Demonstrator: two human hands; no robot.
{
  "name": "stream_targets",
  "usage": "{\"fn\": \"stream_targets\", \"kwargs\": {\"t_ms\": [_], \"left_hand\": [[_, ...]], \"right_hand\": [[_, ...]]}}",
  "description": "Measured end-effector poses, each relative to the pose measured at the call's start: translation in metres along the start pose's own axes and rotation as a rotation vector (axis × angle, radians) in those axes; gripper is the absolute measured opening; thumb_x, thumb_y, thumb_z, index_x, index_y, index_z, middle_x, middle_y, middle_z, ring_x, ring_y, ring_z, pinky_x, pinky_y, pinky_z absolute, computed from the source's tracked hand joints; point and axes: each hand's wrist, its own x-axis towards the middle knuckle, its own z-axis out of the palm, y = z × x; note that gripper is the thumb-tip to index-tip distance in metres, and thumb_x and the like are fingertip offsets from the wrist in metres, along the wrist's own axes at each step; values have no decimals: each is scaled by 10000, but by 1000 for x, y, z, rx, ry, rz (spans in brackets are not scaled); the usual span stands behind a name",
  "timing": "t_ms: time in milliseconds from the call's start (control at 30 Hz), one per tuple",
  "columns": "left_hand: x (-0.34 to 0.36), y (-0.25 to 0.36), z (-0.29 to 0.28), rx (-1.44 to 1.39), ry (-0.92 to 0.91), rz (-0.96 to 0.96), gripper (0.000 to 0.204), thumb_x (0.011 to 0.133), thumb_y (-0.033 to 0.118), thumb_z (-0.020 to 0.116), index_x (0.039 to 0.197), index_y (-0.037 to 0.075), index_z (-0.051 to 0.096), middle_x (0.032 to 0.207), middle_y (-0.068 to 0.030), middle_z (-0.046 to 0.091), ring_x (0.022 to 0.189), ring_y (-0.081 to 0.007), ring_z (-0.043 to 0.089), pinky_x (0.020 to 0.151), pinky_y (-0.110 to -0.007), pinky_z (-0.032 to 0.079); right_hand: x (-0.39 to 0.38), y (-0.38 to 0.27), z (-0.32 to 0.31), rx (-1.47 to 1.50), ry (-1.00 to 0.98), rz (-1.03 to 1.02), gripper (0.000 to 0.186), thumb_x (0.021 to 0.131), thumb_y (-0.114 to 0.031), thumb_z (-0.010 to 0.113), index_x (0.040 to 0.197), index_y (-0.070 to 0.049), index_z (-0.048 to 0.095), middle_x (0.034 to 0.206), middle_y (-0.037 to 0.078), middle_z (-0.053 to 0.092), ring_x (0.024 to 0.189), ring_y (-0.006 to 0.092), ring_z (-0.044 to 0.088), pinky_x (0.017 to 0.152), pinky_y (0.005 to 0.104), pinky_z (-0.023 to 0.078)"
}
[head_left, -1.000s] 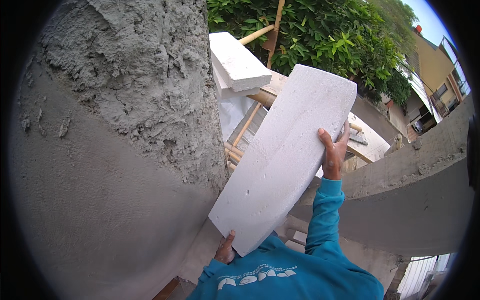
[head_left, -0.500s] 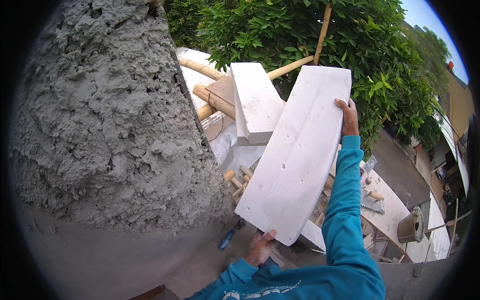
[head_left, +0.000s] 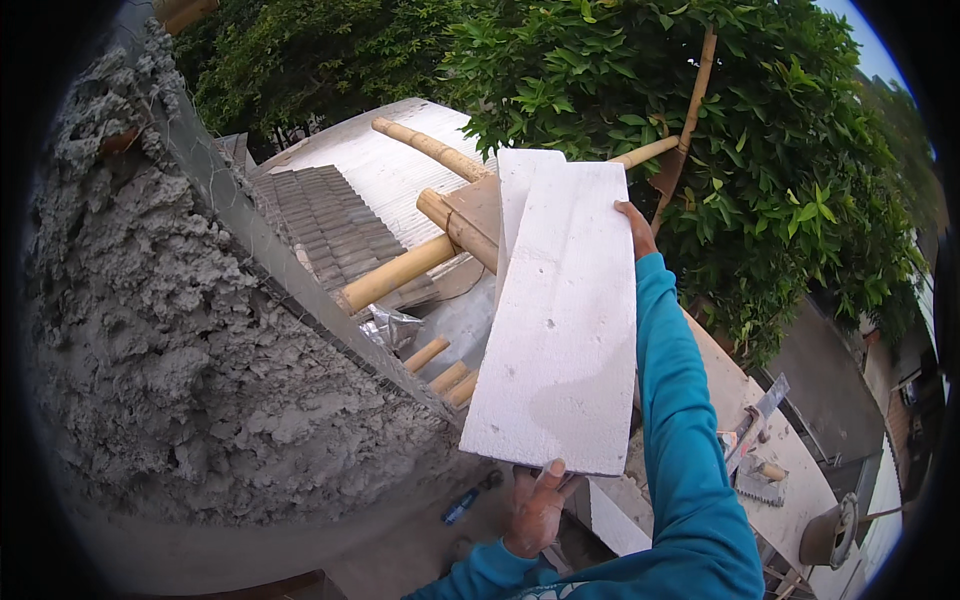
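Observation:
A long white lightweight concrete block (head_left: 565, 330) is held lengthwise in front of me by both hands. My left hand (head_left: 538, 515) supports its near end from below, thumb up against the edge and fingers partly hidden underneath. Round the far right edge my right hand (head_left: 638, 230) is closed, its fingers mostly behind the block. A second white block (head_left: 522, 172) shows behind the held one, mostly covered by it. Left of both blocks rises a wall of rough wet grey mortar (head_left: 250, 370) with a straight edge strip (head_left: 290, 310).
Bamboo poles (head_left: 400, 272) cross beyond the wall, with tiled and pale sheet roofs behind. Leafy branches (head_left: 600, 80) fill the far side. At right, a board (head_left: 800, 450) carries a notched trowel (head_left: 762, 488) and a saw-like blade (head_left: 768, 395); a bucket (head_left: 828, 537) stands nearby. A small blue object (head_left: 460, 507) lies low.
The held block has turned more upright and shifted left, now covering most of the second block. My view has swung, bringing more roof and the wall's edge strip into sight.

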Motion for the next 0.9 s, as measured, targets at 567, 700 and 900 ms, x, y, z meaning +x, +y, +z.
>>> {"fn": "stream_targets", "kwargs": {"t_ms": [567, 700, 900], "left_hand": [[37, 0, 25, 47, 54, -75, 630, 990, 293, 603, 1454, -3, 296, 1451, -166, 418, 1354, -319, 411, 1150, -564, 276], [65, 1, 16, 70, -28, -104, 734, 977, 340, 616, 1482, -9, 215, 1464, -180, 390, 1367, -321, 393, 1164, -563, 251], [163, 49, -4, 615, -192, 20, 746, 912, 413, 688, 1401, -60, 380, 1357, -182, 504, 1309, -281, 464, 1083, -401, 392]], "right_hand": [[-224, 14, 0, -511, -49, -233, 848, 887, -363, 630, 1531, 33, 246, 1552, 180, 332, 1427, 286, 328, 1168, 360, 243], [-191, 4, 11, -321, -55, -142, 842, 844, -299, 670, 1511, 51, 292, 1474, 227, 421, 1327, 289, 451, 1089, 348, 352], [-72, 14, 32, -313, -29, -97, 801, 871, -182, 646, 1518, 70, 245, 1452, 209, 446, 1196, 247, 557, 983, 295, 445]]}}
